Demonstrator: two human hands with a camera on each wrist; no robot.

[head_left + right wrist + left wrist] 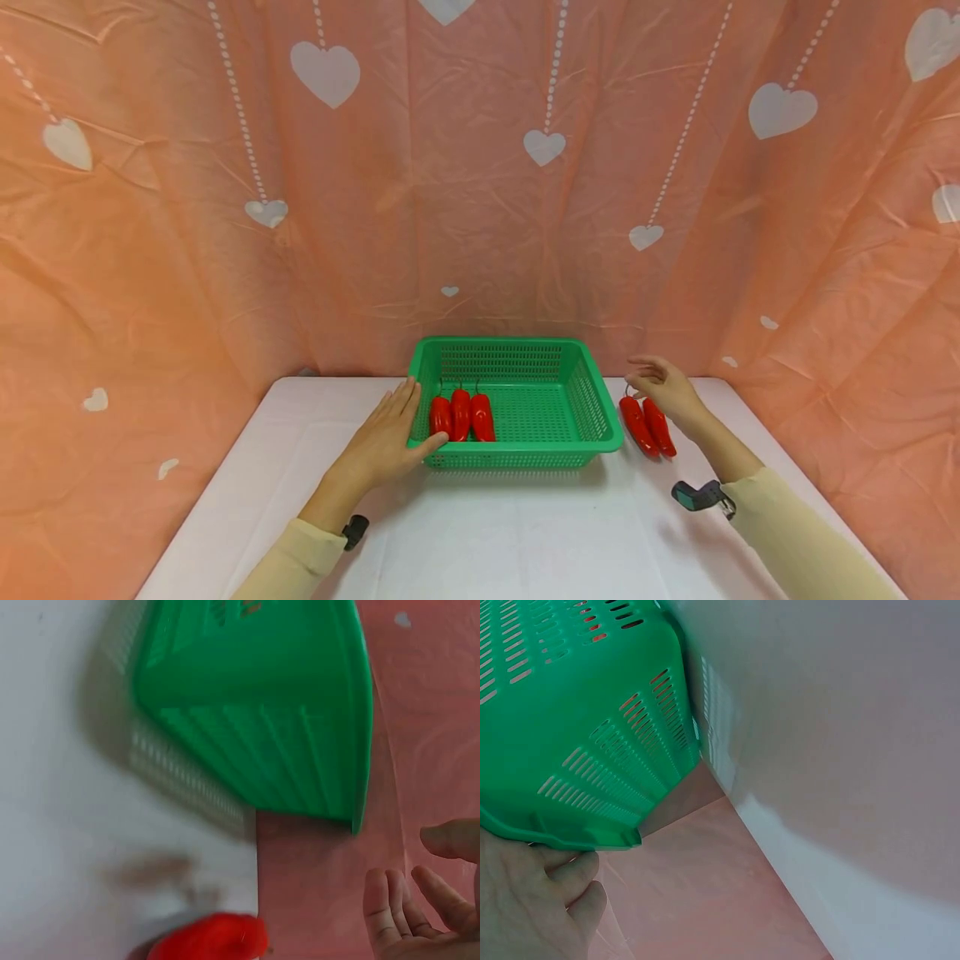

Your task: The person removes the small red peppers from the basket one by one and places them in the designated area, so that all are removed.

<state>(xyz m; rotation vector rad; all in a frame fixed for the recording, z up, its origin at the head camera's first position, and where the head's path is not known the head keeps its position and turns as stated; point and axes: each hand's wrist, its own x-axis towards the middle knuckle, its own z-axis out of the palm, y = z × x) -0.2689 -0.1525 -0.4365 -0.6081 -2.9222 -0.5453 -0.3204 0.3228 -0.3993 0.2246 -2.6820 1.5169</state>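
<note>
A green basket (pixel 517 447) stands at the table's far side, with three red peppers (pixel 461 414) side by side in its left part. My left hand (pixel 384 437) rests with straight fingers on the basket's left rim, thumb at the front corner; in the left wrist view the fingers (pixel 574 881) touch the rim. Two more red peppers (pixel 637 425) lie on the table right of the basket. Over their stem ends hovers my right hand (pixel 665 390), fingers loosely bent and holding nothing. The right wrist view shows that hand (pixel 427 907) apart from the basket (pixel 255 720) and a red pepper (pixel 214 937).
A white cloth covers the table (pixel 510 533). Behind it and at both sides hangs a pink-orange curtain (pixel 480 208) with white hearts; its bottom meets the table's far edge just behind the basket.
</note>
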